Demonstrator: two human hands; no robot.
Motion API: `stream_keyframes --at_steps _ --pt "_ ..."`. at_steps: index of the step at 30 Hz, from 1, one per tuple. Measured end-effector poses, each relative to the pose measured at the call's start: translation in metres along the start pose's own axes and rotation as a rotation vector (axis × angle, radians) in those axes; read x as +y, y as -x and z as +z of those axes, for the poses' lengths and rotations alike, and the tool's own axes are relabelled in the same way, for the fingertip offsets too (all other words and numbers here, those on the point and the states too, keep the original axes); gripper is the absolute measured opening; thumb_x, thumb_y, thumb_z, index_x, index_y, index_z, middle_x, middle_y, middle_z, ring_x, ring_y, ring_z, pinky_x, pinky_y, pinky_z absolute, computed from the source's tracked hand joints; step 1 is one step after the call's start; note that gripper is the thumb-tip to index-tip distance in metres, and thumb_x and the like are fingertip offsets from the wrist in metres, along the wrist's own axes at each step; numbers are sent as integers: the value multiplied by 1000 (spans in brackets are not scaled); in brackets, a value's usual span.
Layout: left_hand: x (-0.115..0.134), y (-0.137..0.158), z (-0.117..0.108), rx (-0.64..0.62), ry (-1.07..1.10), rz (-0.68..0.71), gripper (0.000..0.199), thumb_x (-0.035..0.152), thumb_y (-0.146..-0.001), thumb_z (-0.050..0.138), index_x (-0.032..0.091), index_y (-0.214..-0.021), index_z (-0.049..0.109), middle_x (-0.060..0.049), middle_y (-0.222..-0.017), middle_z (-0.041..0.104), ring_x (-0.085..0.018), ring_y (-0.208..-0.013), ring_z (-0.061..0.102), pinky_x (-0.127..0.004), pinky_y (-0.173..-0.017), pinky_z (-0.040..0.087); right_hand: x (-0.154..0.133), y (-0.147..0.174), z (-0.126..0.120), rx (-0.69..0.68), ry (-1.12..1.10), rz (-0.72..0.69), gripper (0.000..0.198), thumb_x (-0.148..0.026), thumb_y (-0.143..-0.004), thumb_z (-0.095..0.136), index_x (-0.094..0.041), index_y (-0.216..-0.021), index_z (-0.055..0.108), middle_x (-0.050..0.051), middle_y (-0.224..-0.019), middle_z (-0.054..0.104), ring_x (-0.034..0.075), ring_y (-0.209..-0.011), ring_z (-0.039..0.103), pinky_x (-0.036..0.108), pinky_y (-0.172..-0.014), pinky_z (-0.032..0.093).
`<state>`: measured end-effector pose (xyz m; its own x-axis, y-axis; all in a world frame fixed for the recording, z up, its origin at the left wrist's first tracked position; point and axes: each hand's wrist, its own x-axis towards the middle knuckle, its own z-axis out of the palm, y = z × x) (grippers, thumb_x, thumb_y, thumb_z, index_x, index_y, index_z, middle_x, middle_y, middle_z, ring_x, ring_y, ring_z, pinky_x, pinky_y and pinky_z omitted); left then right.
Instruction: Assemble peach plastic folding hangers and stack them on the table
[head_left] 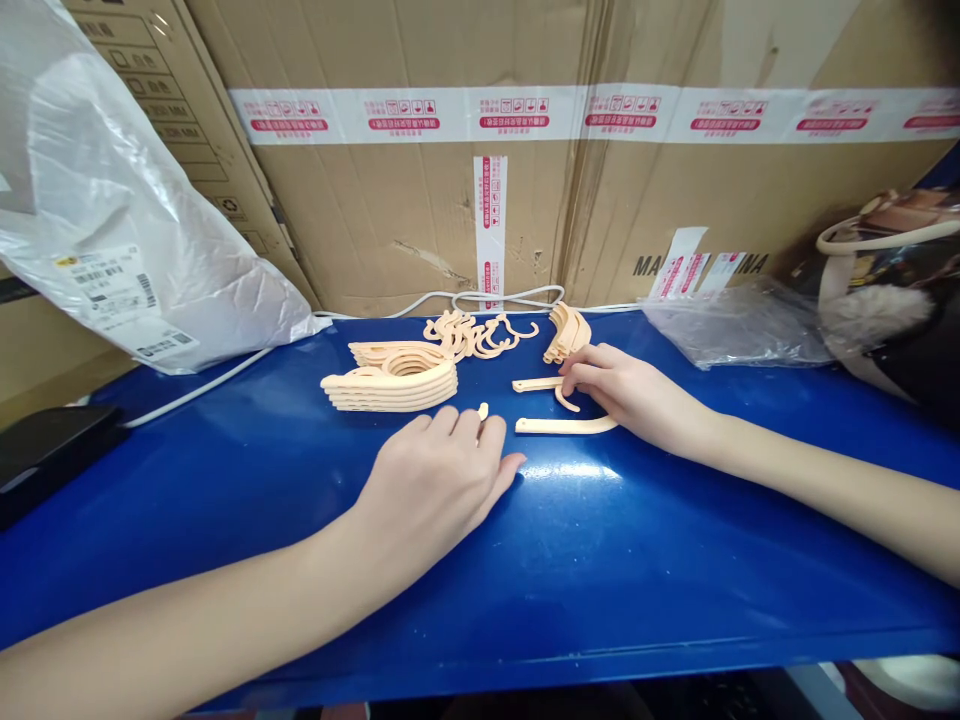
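Observation:
My left hand (442, 468) is closed above the blue table, its knuckles facing me. A small tip of a cream plastic piece (483, 411) sticks up between its fingers, the rest hidden. My right hand (626, 395) is closed, fingers bent down around a cream plastic hook (568, 402). Beneath that hand lies a U-shaped cream hanger part (559, 427), its two arms pointing left and its bend partly covered. Behind my left hand is a neat stack of hanger-shaped cream parts (390, 390). Loose cream hooks (480, 335) lie further back, beside a bundle of curved cream parts (568, 333).
Taped cardboard boxes (397, 220) form the back wall, with a white cable (510, 298) along their base. At the left are a white plastic mailer bag (112, 200) and a black device (56, 455). Clear plastic (735, 325) and a dark bag (892, 290) lie right.

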<state>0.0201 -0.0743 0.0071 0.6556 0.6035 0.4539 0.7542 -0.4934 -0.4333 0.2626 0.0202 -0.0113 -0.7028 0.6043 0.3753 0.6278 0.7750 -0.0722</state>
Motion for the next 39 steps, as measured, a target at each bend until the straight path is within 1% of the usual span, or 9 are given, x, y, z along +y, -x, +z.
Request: stream_keyframes --at_steps 4,8,11,15,20,23,26,32,39 --pt "-4 -6 5 -227 100 -85 30 38 -90 56 11 -100 66 -11 -97 65 -28 -91 64 -33 -60 51 4 -4 -14 -87 33 6 21 -11 -91 42 -19 -94 61 9 -104 59 23 -99 57 35 -82 47" --pt "-7 -9 5 -364 138 -66 18 23 -92 53 12 -101 65 -10 -99 65 -25 -88 64 -31 -61 50 -15 -9 -31 -13 24 -45 13 -22 -92 50 -20 -98 61 8 -102 63 23 -99 57 36 -83 45" --pt "-10 -13 2 -397 171 -42 17 17 -93 48 12 -93 64 -9 -91 64 -24 -79 63 -30 -55 45 -39 -8 -30 -47 31 -60 18 -35 -91 56 -20 -98 63 7 -96 65 23 -91 59 37 -79 44" --pt "-19 -18 -1 -386 310 -104 18 21 -93 46 16 -80 57 -5 -81 60 -22 -73 59 -30 -55 38 -55 -3 -15 -104 38 -99 18 -24 -96 45 -17 -85 58 8 -87 61 21 -81 59 34 -72 45" --pt "-30 -21 0 -273 675 -235 20 19 -86 49 21 -70 38 6 -61 46 -13 -56 46 -26 -52 30 -54 -2 -10 -82 30 -197 25 -28 -102 30 -16 -93 50 4 -76 62 17 -62 58 28 -57 42" --pt "-32 -20 3 -150 841 -240 25 15 -87 42 23 -69 27 7 -60 36 -11 -54 37 -24 -52 29 -54 0 -10 -44 68 -253 30 -32 -103 25 -16 -98 49 6 -85 67 15 -59 61 26 -52 40" --pt "-29 -16 4 -90 912 -295 21 17 -92 38 23 -74 29 7 -65 37 -10 -55 37 -23 -54 32 -53 4 -8 -29 42 -272 30 -34 -103 24 -16 -101 48 6 -89 70 14 -58 63 24 -48 38" --pt "-20 -9 4 -197 950 -398 5 24 -91 38 22 -95 36 10 -56 39 -12 -47 39 -24 -50 30 -51 8 -3 -89 -1 -262 28 -31 -102 29 -16 -104 53 4 -83 70 12 -56 63 24 -50 39" --pt "-26 -7 8 -177 624 -243 13 22 -82 39 22 -71 34 3 -61 46 -16 -55 46 -28 -52 29 -54 9 -4 -52 34 -231 26 -26 -96 37 -15 -103 60 3 -76 69 13 -57 62 23 -50 40"
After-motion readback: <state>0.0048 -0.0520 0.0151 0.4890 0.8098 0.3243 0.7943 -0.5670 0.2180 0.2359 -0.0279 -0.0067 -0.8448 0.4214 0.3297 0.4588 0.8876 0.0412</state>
